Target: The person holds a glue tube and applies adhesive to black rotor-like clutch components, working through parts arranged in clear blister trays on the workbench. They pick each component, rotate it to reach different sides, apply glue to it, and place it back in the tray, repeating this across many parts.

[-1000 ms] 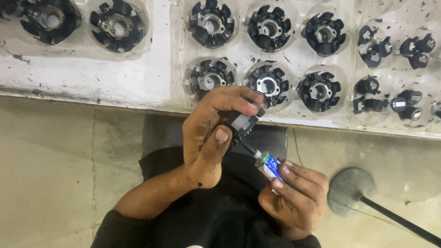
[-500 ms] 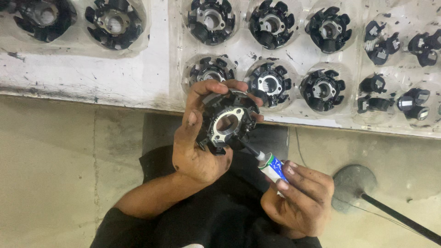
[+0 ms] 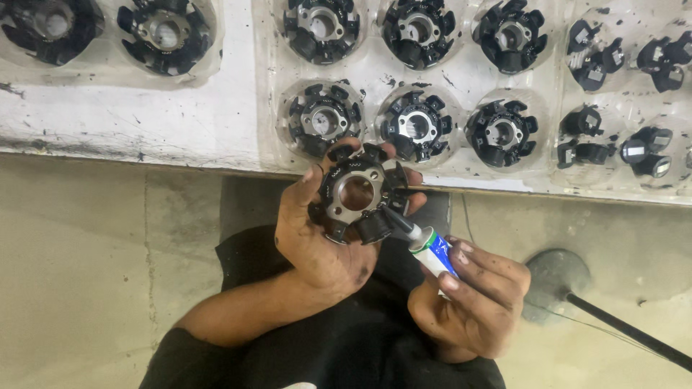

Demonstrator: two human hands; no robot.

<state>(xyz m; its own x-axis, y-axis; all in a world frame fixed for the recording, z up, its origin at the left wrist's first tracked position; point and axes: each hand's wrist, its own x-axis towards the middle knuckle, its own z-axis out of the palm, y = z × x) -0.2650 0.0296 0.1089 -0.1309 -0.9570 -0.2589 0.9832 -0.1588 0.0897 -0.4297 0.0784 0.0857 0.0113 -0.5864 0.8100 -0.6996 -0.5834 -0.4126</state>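
In the head view, the left hand [image 3: 321, 241] is holding a black stator [image 3: 358, 193] up in front of the table [image 3: 144, 122] edge, its metal ring face turned toward the camera. The left grip is pinching the stator by its rim: the thumb is lying along the left side, and the fingertips [image 3: 412, 178] are showing behind the right side. The stator is sitting above the person's lap, just below the nearest row of parts on the table.

The right hand [image 3: 472, 299] is holding a small tube [image 3: 431, 250] with a white, green and blue body and a dark nozzle. The right grip is pressed around the tube, fingers wrapping its lower end. The nozzle is pointing up and left, and its tip is touching the lower right edge of the stator, beside one of the black wound poles.

On the table, a clear tray [image 3: 461, 90] is carrying more stators [image 3: 417, 127] in round pockets, two rows deep. Farther right, its pockets are holding smaller black parts [image 3: 587, 140]. Another tray at the upper left is holding two more stators [image 3: 166, 34]. On the floor at the right, a round grey base [image 3: 551, 277] is lying with a dark rod [image 3: 634, 333] running off toward the lower right.
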